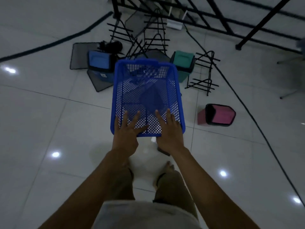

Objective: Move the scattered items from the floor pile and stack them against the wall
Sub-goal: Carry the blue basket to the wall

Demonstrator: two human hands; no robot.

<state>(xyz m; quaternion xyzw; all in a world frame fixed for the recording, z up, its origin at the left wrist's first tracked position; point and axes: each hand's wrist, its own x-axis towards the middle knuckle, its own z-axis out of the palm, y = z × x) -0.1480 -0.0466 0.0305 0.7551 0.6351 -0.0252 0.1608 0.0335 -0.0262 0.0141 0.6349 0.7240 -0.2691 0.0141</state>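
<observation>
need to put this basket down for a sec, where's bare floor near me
Bare tiles lie left of the blue basket, below the blue bin, and right of it below the pink bin. Ahead is crowded: black racks, mesh panels, and the green bin. Both the left hand and right hand grip the basket.

Black cable (244,103) crosses glossy white floor tiles (49,123).
</observation>
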